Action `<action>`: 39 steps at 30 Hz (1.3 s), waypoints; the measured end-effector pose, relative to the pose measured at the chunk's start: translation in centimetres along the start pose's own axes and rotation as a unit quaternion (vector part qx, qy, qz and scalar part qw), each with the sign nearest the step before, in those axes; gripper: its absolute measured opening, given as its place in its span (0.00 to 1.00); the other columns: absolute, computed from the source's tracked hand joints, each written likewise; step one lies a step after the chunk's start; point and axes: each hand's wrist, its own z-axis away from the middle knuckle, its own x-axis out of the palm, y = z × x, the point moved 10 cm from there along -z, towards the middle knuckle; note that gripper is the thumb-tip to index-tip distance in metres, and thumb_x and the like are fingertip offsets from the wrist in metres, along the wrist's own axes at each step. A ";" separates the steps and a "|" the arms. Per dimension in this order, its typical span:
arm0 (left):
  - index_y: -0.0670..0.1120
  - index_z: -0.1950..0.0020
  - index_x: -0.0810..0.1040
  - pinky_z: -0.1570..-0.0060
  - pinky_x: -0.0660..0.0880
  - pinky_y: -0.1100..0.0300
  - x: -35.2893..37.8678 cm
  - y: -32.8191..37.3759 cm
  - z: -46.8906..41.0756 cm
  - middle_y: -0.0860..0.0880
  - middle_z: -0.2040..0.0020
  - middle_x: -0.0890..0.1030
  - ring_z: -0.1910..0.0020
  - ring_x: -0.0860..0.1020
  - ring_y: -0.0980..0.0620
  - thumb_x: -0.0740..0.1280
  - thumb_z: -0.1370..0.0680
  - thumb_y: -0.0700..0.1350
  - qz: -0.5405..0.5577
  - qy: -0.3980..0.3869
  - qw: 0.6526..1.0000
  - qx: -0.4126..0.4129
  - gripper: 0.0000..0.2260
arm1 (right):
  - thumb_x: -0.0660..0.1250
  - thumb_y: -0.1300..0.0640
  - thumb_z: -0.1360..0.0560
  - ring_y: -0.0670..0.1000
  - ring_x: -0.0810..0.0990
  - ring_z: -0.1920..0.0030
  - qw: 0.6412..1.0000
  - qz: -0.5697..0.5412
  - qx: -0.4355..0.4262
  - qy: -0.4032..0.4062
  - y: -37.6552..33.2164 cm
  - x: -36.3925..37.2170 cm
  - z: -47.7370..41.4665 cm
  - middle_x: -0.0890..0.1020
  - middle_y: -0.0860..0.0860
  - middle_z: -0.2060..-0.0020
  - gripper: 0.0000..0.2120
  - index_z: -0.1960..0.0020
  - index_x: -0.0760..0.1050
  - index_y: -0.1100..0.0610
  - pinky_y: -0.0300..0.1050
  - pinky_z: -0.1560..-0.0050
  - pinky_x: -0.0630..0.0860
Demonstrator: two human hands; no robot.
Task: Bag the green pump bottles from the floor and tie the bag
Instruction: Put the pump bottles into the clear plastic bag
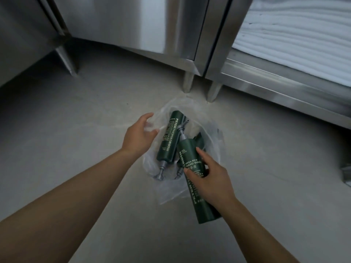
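A clear plastic bag (212,149) lies open on the grey floor. Inside it a dark green pump bottle (170,138) rests with its grey pump pointing toward me. Part of another green bottle (199,142) shows deeper in the bag. My right hand (208,178) grips a third green pump bottle (190,154), held over the bag mouth with its pump pointing away from me. My left hand (139,134) holds the bag's left edge, fingers curled on the plastic.
Stainless steel cabinets (133,25) on short legs (188,82) stand just beyond the bag. A low steel shelf (284,82) carries stacked white sheets (303,35) at right. A small grey object (346,172) sits at the right edge. Bare floor spreads to the left.
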 end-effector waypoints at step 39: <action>0.56 0.47 0.79 0.62 0.81 0.53 -1.0 0.7 4.9 0.57 0.55 0.80 0.67 0.82 0.50 0.68 0.25 0.43 0.080 0.015 0.996 0.022 0.10 | 0.68 0.46 0.28 0.51 0.72 0.37 0.992 0.038 -0.079 0.093 -1.4 -2.3 -3.6 0.72 0.52 0.35 0.29 0.30 0.65 0.52 0.51 0.37 0.72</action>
